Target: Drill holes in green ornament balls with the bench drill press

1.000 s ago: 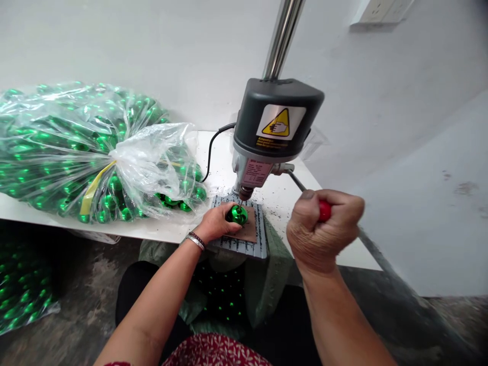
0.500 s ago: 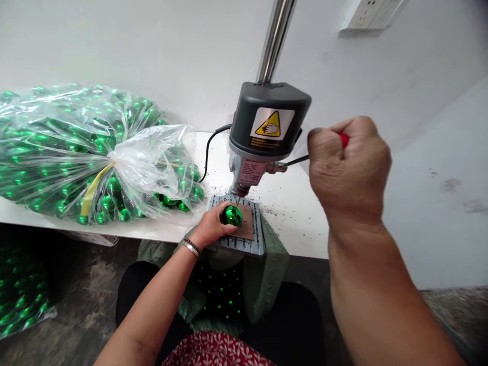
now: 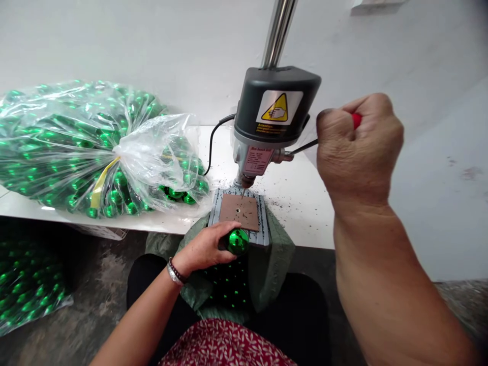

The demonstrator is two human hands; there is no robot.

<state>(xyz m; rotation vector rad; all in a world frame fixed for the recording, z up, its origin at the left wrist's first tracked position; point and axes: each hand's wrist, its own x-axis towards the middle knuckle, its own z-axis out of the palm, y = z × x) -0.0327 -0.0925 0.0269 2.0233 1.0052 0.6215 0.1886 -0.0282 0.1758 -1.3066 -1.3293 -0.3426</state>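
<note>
My left hand [image 3: 209,245] grips a shiny green ball ornament [image 3: 238,241] at the front edge of the drill press base [image 3: 264,223], above the opening of a green sack [image 3: 272,264]. My right hand [image 3: 360,152] is wrapped round the red-ended feed lever [image 3: 305,146] of the small bench drill press [image 3: 276,109]. Its thin drill bit [image 3: 243,193] points down over a brown square board [image 3: 247,216] with a small hole in it. The board lies on the grooved metal base and carries nothing.
A large tied clear bag of green balls [image 3: 76,147] lies on the white table [image 3: 305,218] at left, torn near its neck. Dark shavings are scattered round the base. Another bag of green balls [image 3: 30,284] stands on the floor. A black cord [image 3: 211,140] runs behind the drill.
My left hand has drawn the ball off the board, toward me, to the front edge of the base. My right hand stays on the lever. The view has shifted slightly.
</note>
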